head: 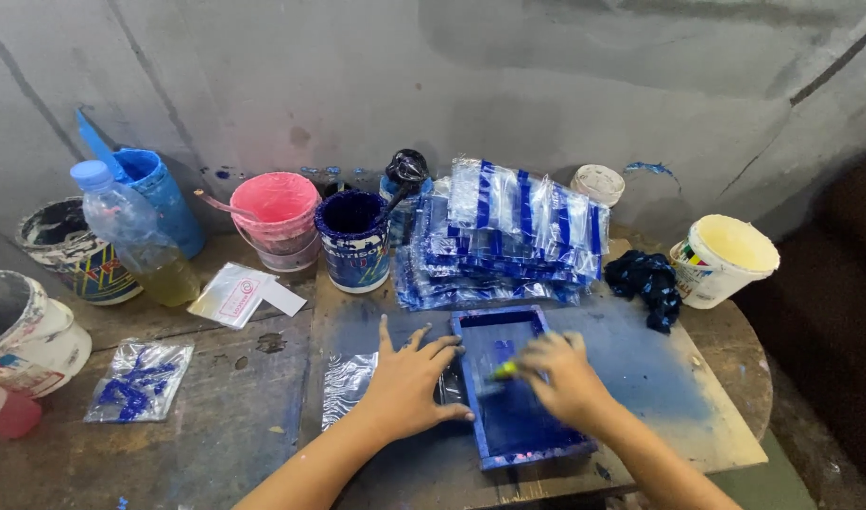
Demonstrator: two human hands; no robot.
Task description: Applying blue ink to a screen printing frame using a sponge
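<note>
My left hand (409,378) lies flat, fingers spread, against the left edge of the blue-stained rectangular wooden screen frame (523,387) on the worn counter (215,434). Right hand (560,373) grips a small yellow-green tool (504,370), blurry, inside it.

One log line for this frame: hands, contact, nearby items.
left hand: flat beside blue screen frame | right hand: inside frame, gripping yellow-green tool | behind: printed plastic bags, blue paint tub

Grey stained concrete wall (565,76) behind; worn round wooden table (215,434), blue-smeared board (678,397) on top.
</note>
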